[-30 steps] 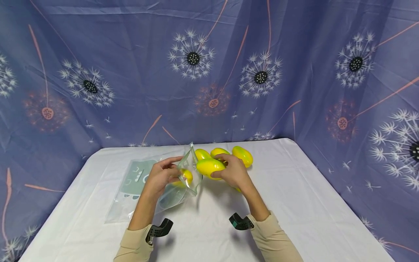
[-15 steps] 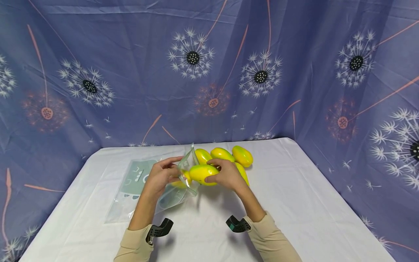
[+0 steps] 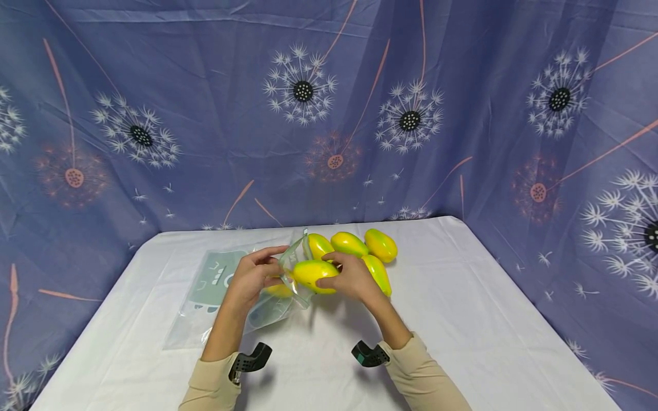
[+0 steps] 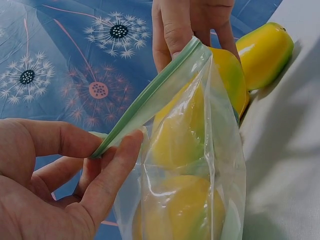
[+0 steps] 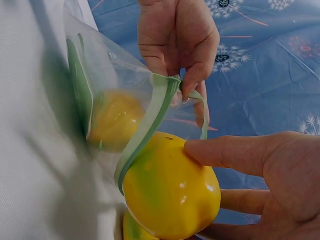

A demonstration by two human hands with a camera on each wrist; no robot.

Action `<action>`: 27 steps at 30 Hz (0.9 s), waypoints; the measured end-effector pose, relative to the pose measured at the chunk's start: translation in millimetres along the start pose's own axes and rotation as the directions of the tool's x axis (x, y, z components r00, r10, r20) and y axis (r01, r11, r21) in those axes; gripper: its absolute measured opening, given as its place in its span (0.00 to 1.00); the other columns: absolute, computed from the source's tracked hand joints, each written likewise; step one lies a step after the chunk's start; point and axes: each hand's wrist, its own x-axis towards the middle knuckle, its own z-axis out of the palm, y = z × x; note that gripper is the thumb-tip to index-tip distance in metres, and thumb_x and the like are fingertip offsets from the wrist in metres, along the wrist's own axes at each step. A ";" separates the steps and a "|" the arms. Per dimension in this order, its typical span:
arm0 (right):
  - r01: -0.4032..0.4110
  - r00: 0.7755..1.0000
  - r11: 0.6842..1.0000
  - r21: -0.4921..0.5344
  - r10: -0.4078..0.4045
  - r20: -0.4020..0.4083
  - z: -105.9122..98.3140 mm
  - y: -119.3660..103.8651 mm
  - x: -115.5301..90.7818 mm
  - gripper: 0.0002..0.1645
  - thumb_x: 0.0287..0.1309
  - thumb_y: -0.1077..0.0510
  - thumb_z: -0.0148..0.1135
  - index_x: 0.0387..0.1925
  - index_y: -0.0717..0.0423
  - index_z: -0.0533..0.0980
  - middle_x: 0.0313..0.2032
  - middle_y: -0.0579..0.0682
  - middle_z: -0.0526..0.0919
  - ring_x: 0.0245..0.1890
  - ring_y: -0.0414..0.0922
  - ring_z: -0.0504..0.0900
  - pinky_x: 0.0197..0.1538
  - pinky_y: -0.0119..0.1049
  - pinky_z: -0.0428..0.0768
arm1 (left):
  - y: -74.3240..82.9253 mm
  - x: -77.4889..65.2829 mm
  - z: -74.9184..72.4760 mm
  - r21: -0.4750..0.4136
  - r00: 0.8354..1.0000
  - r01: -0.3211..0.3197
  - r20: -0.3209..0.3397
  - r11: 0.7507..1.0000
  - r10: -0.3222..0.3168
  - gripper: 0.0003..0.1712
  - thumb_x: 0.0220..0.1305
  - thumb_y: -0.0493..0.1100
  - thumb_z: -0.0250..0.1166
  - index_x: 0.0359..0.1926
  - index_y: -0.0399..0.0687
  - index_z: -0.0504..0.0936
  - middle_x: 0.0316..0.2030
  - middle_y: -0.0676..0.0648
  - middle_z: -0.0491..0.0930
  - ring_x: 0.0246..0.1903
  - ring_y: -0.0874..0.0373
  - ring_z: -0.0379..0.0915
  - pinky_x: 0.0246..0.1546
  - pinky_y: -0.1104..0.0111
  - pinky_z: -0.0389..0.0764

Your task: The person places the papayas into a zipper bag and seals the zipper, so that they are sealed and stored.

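Observation:
My left hand [image 3: 252, 278] pinches the green zip edge of a clear plastic zip bag [image 4: 230, 165], whose mouth stands open to the right. One yellow-green mango [image 5: 116, 117] lies inside the bag. In my right hand [image 3: 354, 277] is another mango [image 5: 172, 190], gripped between thumb and fingers, its front end at the bag's mouth. In the left wrist view that mango shows partly through the clear film. The bag's printed part [image 3: 218, 279] lies flat on the table to the left, with a grey-green cartoon face on it.
Several loose mangoes sit behind and right of my right hand, among them one at the far right [image 3: 381, 245] and one beside the wrist [image 3: 377, 274]. A white cloth covers the table [image 3: 462, 331]. A dandelion-print curtain [image 3: 329, 114] hangs behind it.
My right hand has carried its mango left and slightly down, to the bag's mouth. More of the mango beside the right wrist is uncovered. My left hand keeps its place on the bag.

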 end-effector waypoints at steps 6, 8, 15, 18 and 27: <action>0.000 1.000 1.000 0.018 -0.001 0.019 2.5 2.1 1.2 0.36 0.51 0.48 0.77 0.62 0.55 0.79 0.53 0.56 0.85 0.52 0.54 0.82 0.52 0.48 0.83 | 0.0 -0.1 -0.3 0.011 1.000 -0.002 0.002 1.000 0.002 0.31 0.57 0.24 0.59 0.65 0.33 0.77 0.35 0.46 0.73 0.31 0.57 0.73 0.37 0.63 0.89; -0.004 1.000 1.000 0.026 0.003 0.023 3.2 2.7 1.7 0.37 0.52 0.48 0.77 0.62 0.55 0.78 0.54 0.56 0.84 0.53 0.54 0.82 0.52 0.48 0.83 | 0.0 0.0 -0.5 0.006 1.000 -0.002 0.001 1.000 0.002 0.32 0.56 0.23 0.59 0.65 0.32 0.76 0.35 0.46 0.72 0.30 0.58 0.73 0.37 0.63 0.89; -0.022 1.000 0.999 0.031 0.021 0.020 4.0 4.1 3.3 0.36 0.53 0.46 0.76 0.62 0.54 0.78 0.54 0.56 0.85 0.53 0.54 0.82 0.52 0.48 0.83 | 0.0 0.2 -0.9 0.003 1.000 -0.006 0.006 1.000 0.006 0.32 0.56 0.24 0.58 0.65 0.32 0.76 0.35 0.46 0.72 0.29 0.58 0.73 0.37 0.63 0.89; -0.020 1.000 0.999 0.032 0.020 0.017 4.5 5.2 4.0 0.36 0.53 0.47 0.76 0.62 0.55 0.78 0.53 0.56 0.85 0.53 0.54 0.82 0.52 0.48 0.83 | -0.1 0.4 -1.2 0.003 1.000 -0.005 0.010 1.000 0.005 0.32 0.56 0.24 0.58 0.65 0.32 0.76 0.35 0.46 0.73 0.29 0.58 0.74 0.37 0.63 0.89; -0.025 0.999 0.998 0.060 0.024 0.029 5.0 3.9 4.5 0.36 0.53 0.49 0.76 0.63 0.54 0.78 0.54 0.57 0.83 0.50 0.53 0.83 0.51 0.47 0.84 | -0.5 0.2 -1.0 0.001 1.000 -0.004 0.016 1.000 0.004 0.32 0.56 0.23 0.58 0.65 0.32 0.76 0.35 0.46 0.72 0.29 0.57 0.73 0.37 0.63 0.89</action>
